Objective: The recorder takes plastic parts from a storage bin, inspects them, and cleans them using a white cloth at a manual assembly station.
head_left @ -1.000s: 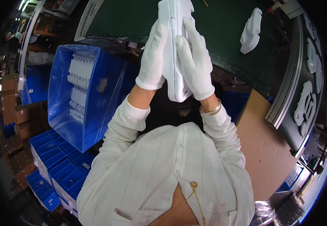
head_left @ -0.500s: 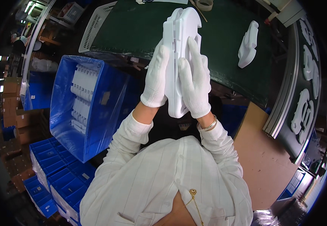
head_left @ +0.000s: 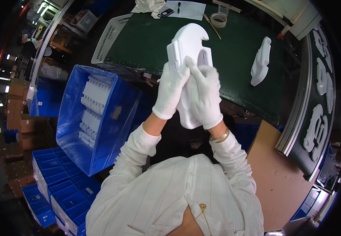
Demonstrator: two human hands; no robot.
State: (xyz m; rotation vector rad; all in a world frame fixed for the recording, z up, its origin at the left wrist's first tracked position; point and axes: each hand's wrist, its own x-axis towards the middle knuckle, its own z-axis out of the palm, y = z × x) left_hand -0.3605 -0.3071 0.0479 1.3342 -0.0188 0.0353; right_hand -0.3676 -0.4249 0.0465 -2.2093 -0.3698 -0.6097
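A single head-worn fisheye view looks steeply down, close above the person's white-gloved hands, facing the dark green worktable (head_left: 147,43) ahead, edges bending outward.

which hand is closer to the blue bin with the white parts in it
Left. The left hand grips the white moulded part on the side facing the blue bin; the right hand holds its far side.

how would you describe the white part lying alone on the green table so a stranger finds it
Start at the dark green table ahead of the person. Toward its right end lies one white moulded part, flat and untouched. Unlike the similar part gripped in both gloved hands, nothing holds it.
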